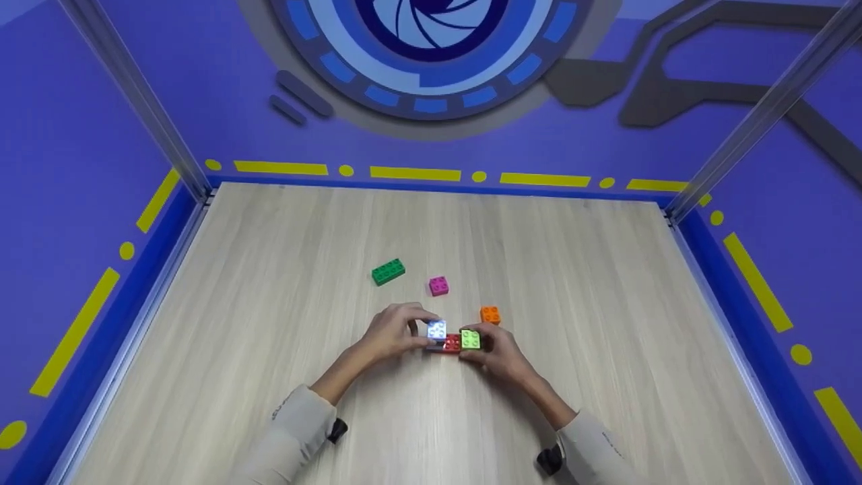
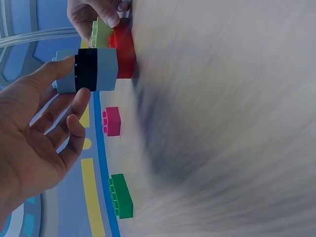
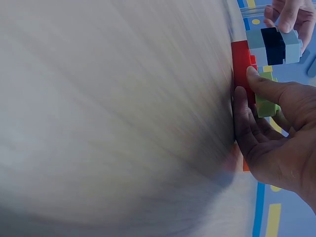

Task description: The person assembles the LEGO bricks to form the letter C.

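Observation:
My left hand (image 1: 396,331) pinches a stack of toy building bricks between thumb and fingers. In the left wrist view the stack shows a light blue brick (image 2: 65,79) on top, a black brick (image 2: 86,69) in the middle and another light blue brick (image 2: 107,69) below. The stack stands at the left end of a long red brick (image 1: 451,343); whether it is pressed onto the studs cannot be told. A lime green brick (image 1: 470,339) sits on the red brick's right end. My right hand (image 1: 504,356) grips the red brick low, beside the lime one, at the tabletop.
Beyond the hands on the wooden table (image 1: 269,283) lie an orange brick (image 1: 489,314), a magenta brick (image 1: 438,285) and a longer green brick (image 1: 388,271). The orange one is close behind my right hand. Blue-purple panels (image 1: 431,148) wall the table's back and sides.

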Tool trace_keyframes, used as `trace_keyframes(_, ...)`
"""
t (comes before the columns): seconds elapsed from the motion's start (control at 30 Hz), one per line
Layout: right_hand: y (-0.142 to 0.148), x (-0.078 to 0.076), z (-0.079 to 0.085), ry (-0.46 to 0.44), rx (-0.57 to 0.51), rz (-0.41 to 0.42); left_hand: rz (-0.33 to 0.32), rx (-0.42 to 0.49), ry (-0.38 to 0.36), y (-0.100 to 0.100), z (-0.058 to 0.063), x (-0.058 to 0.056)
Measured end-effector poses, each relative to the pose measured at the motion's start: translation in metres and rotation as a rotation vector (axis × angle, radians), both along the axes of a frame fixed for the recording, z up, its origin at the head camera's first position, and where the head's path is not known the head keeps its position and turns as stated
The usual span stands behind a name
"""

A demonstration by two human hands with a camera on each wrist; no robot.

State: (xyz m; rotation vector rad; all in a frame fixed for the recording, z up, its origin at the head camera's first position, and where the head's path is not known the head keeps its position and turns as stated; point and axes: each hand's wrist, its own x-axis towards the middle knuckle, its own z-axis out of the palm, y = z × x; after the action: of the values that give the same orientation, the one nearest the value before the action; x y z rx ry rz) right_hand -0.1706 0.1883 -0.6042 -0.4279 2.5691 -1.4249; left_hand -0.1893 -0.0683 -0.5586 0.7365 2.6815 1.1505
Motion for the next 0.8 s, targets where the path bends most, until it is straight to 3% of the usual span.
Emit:
trace_keyframes(0.5,-0.001,-0.002,-0.002,0.022,0.013,-0.005,-0.037,0.018,0.064,-0.002,-0.004,-0.002)
trace_keyframes(0.63,0.0,0.0,-0.004,0.045,0.011,0.0,-0.061,0.054,0.075,-0.002,-0.008,0.0)
trace_keyframes(0.8,0.001,0.002,-0.005,0.058,0.005,0.005,-0.034,0.122,0.081,0.002,-0.012,0.0)
